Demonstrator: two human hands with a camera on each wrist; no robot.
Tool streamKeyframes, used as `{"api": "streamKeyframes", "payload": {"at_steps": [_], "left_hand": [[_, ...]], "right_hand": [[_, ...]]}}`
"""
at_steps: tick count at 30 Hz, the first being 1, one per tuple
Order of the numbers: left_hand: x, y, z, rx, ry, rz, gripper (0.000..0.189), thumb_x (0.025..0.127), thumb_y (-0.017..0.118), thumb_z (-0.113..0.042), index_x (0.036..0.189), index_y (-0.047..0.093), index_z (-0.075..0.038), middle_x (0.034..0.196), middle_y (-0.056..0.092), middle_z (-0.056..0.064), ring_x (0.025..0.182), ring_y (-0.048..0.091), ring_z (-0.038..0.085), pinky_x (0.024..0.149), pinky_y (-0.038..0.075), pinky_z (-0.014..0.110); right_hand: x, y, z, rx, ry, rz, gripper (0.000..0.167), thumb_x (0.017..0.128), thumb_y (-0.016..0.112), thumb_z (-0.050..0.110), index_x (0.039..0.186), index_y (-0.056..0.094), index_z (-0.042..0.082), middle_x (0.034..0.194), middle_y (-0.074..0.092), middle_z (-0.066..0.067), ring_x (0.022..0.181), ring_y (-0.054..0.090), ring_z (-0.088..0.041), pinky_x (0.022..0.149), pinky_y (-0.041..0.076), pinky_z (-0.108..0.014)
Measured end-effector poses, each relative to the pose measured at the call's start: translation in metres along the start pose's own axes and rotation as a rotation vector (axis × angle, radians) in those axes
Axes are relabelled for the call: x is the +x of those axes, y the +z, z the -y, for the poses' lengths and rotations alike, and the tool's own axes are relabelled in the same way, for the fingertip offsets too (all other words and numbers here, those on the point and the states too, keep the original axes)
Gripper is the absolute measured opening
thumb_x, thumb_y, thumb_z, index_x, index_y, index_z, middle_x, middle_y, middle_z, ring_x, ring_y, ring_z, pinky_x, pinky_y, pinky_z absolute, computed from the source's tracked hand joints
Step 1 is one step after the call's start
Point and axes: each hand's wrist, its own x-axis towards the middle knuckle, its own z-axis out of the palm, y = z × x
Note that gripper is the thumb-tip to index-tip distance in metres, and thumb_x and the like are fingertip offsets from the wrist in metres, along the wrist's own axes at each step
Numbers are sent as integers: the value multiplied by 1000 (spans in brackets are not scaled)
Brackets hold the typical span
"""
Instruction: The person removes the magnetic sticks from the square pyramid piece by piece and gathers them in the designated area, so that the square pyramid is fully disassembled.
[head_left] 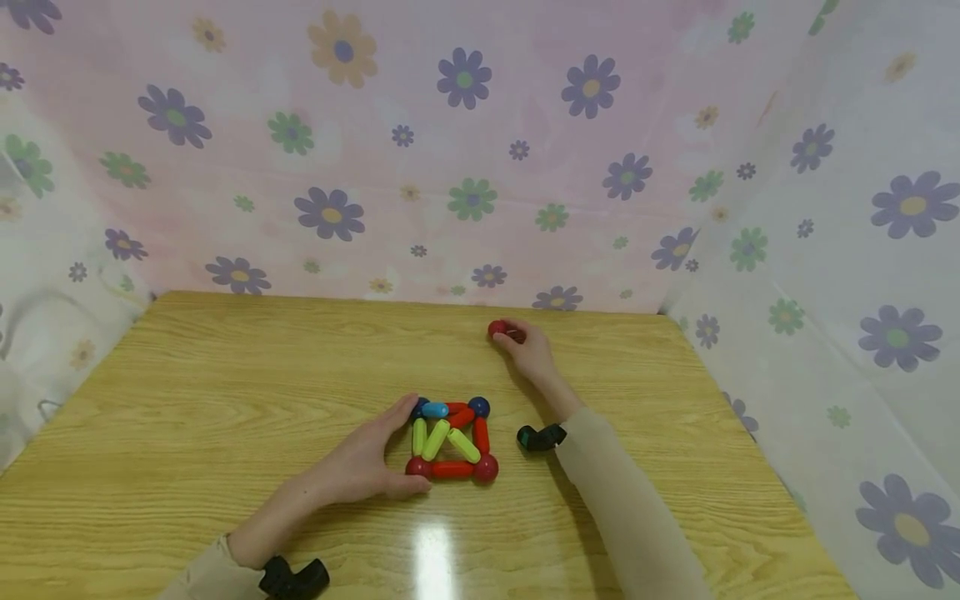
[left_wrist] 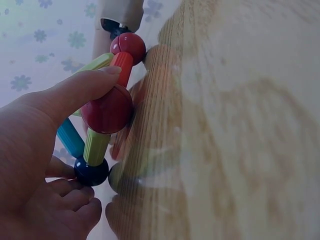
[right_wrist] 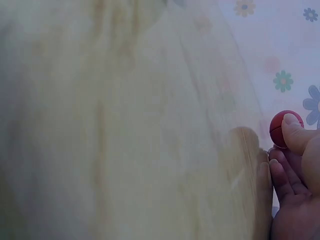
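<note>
A four-cornered frame of balls and magnetic rods stands on the wooden table. Its near corners are red balls [head_left: 486, 468], its far corners dark blue balls [head_left: 478, 407]. Red rods [head_left: 452, 470], yellow-green rods [head_left: 464, 446] and a light blue rod [head_left: 435, 410] link or lean between them. My left hand [head_left: 352, 462] grips its left side. In the left wrist view the thumb lies over a near red ball [left_wrist: 107, 111], with the fingers at a dark blue ball [left_wrist: 91, 172]. Beyond the frame, to the right, my right hand [head_left: 534, 354] pinches a loose red ball [right_wrist: 279, 129] low over the table.
The wooden table [head_left: 262, 367] ends at a flowered cloth [head_left: 405, 242] hung behind it. More of this cloth [head_left: 840, 375] hangs along the right side. Black wrist devices [head_left: 294, 579] sit at both sleeves. A bright reflection shows on the tabletop in front of the frame.
</note>
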Motion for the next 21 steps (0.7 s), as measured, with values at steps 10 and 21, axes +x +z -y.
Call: {"api": "streamKeyframes", "payload": {"at_steps": [10,21], "left_hand": [[-1,1,0,-5,-14,-5,118,72,85,-54,161,20,-13,166,21,6,151,25,34,119,28,56],[0,1,-1,1,-14,-1,117,72,85,-53,161,20,-13,166,22,6,151,25,34,118,28,56]], "right_hand": [[4,1,-2,-16,-20,7,44,98,66,19,138,59,4,126,66,-19,113,63,-32,99,50,-45],[3,3,-5,-14,-32,7,44,98,65,15,140,57,4,129,64,-18,115,62,-32,101,50,-44]]}}
